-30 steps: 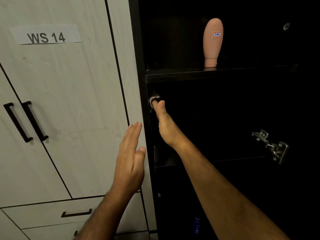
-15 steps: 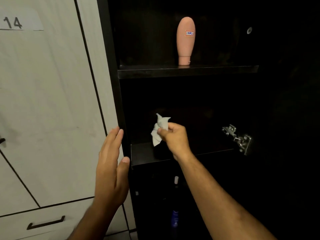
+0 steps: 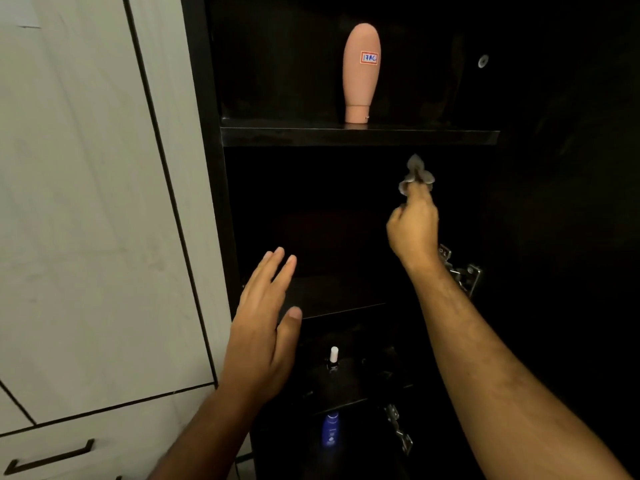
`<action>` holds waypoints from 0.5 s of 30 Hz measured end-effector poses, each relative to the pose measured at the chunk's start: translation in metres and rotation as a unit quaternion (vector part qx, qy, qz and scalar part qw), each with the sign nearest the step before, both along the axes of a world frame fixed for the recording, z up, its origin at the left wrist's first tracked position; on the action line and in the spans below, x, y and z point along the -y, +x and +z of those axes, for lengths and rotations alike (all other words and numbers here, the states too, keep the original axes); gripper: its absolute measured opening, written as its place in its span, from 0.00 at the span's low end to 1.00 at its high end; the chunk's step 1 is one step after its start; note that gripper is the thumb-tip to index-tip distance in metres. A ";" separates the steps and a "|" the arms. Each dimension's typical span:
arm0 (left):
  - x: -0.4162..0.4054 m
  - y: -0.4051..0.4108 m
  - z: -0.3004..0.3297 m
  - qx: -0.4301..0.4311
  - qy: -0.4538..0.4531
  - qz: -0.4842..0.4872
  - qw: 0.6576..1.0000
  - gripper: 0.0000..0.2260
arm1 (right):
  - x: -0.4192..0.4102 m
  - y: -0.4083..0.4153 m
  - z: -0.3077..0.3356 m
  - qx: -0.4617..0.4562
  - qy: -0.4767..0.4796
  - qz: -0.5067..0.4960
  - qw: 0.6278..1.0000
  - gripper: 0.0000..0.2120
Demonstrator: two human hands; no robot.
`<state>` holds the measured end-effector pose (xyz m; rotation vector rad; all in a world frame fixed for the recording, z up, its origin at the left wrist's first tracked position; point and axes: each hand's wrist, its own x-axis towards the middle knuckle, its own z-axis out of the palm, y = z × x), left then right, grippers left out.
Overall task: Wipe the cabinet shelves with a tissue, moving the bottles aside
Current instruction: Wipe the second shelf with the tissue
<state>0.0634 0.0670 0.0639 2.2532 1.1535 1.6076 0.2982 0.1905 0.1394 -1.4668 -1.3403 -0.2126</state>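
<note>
Right hand: we see the right hand (image 3: 414, 227) raised inside the dark cabinet, in the compartment under the top shelf (image 3: 360, 136), the forearm rising from the lower right corner of the view and the wrist bent so the knuckles face us.
Right grasp: its fingertips pinch a crumpled tissue (image 3: 415, 173), which sticks up above the fingers just below the top shelf's front edge; we cannot tell whether the tissue touches the back wall.
Left hand: the left hand (image 3: 265, 327) is held out in front of the cabinet's left side, fingers straight and close together, pointing up and a little right, thumb spread to the side; it is released and holds nothing.
Left contact: we cannot tell whether its fingertips touch the middle shelf (image 3: 341, 308) or only hang before it.
Pink bottle: a pink bottle (image 3: 361, 72) stands cap-down on the top shelf, upright, with a small red-framed label near its top, well apart from both hands.
Lower bottles: a small dark bottle with a white cap (image 3: 334, 358) stands on a lower shelf, and a blue bottle (image 3: 330, 433) sits below that, both dim.
Hinges: a metal hinge (image 3: 464, 271) shows just behind the right wrist, another hinge (image 3: 398, 431) lower down.
Neighbour: a pale closed cabinet door (image 3: 86, 202) fills the left of the view.
</note>
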 end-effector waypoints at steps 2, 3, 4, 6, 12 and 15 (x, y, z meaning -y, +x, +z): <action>-0.006 0.001 0.000 -0.015 -0.016 -0.009 1.000 0.24 | -0.012 -0.006 -0.012 0.056 -0.068 0.007 0.996 0.22; -0.010 0.001 0.000 -0.025 -0.025 -0.012 0.999 0.25 | -0.016 -0.009 -0.019 0.068 -0.085 0.010 0.994 0.27; -0.013 0.001 0.001 -0.035 -0.034 -0.013 0.999 0.25 | -0.019 -0.010 -0.027 0.061 -0.096 0.011 0.993 0.31; -0.021 0.001 0.003 -0.053 -0.048 -0.019 0.997 0.26 | -0.017 -0.013 -0.040 0.034 -0.121 -0.002 0.992 0.34; -0.045 0.003 0.004 -0.114 -0.070 -0.055 0.989 0.26 | -0.001 -0.026 -0.066 -0.016 -0.164 -0.078 0.983 0.24; -0.059 0.009 0.004 -0.167 -0.075 -0.062 0.981 0.28 | 0.004 -0.028 -0.060 -0.089 -0.118 -0.073 0.986 0.11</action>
